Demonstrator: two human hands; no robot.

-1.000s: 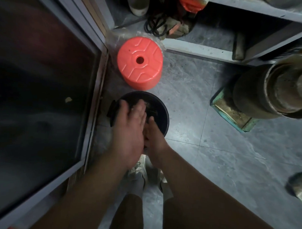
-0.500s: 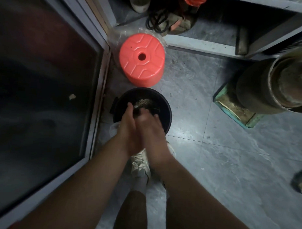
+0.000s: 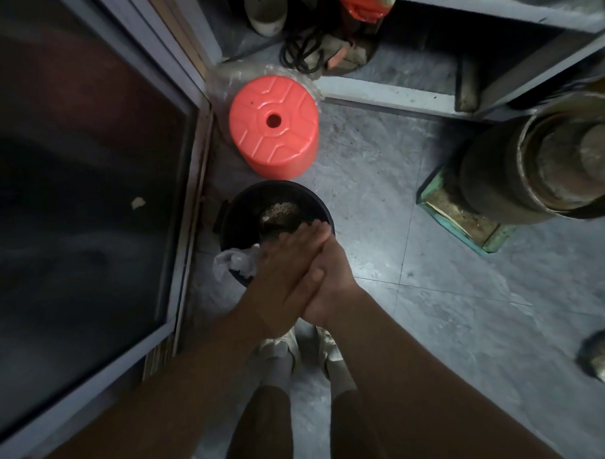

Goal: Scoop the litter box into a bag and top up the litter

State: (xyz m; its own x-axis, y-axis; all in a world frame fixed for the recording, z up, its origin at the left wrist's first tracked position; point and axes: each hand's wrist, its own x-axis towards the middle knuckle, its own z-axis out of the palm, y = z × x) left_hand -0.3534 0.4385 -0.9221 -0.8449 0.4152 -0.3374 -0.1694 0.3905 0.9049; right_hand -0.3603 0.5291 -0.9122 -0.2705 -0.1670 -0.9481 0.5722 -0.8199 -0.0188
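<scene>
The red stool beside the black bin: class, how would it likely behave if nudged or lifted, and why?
The red stool looks like thin moulded plastic, so it is probably light for its size. It stands on the smooth grey tiled floor, so a low nudge would likely slide it. A push near its top might tip it, and its round body could then roll.

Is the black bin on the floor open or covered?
Open. The black bin has no lid on it, and grainy material shows inside, past the hands pressed together over its near rim.
</scene>
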